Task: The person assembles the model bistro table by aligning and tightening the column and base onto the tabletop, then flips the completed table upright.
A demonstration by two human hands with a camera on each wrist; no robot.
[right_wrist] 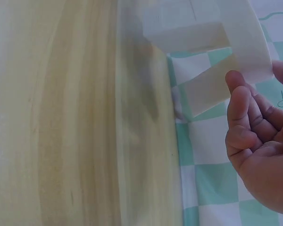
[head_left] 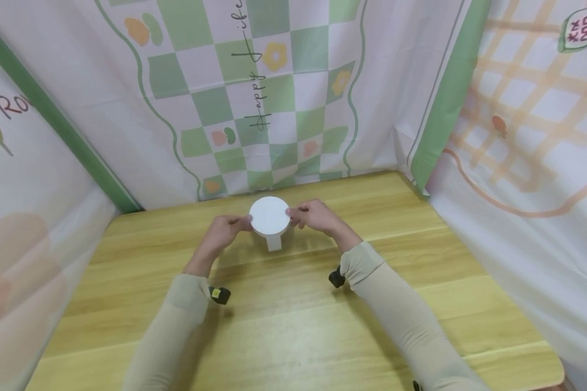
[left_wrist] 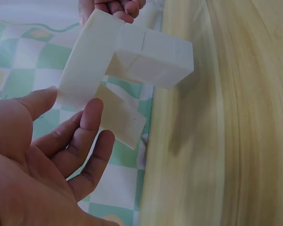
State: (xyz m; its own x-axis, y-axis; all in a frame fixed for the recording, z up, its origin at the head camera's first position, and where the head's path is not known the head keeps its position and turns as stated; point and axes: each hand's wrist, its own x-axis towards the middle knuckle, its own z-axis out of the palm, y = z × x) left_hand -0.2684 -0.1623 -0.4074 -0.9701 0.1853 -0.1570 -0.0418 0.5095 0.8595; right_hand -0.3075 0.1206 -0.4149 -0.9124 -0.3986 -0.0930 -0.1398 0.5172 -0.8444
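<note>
A white object with a round flat top (head_left: 270, 215) is between my hands near the back of the table. Below its top are a box-shaped block (left_wrist: 155, 56) and a thin flat panel (left_wrist: 122, 117), seen in the left wrist view. My left hand (head_left: 223, 234) pinches the rim of the top on the left side with thumb and fingertips. On the opposite side, my right hand (head_left: 318, 215) pinches the rim too, its other fingers curled below. Whether the underside parts touch the table I cannot tell.
The light wood table (head_left: 283, 320) ends at the back against a hanging cloth (head_left: 318, 65) with green checks. More cloth hangs along the left and right sides. Small black devices (head_left: 220, 295) sit at both wrists.
</note>
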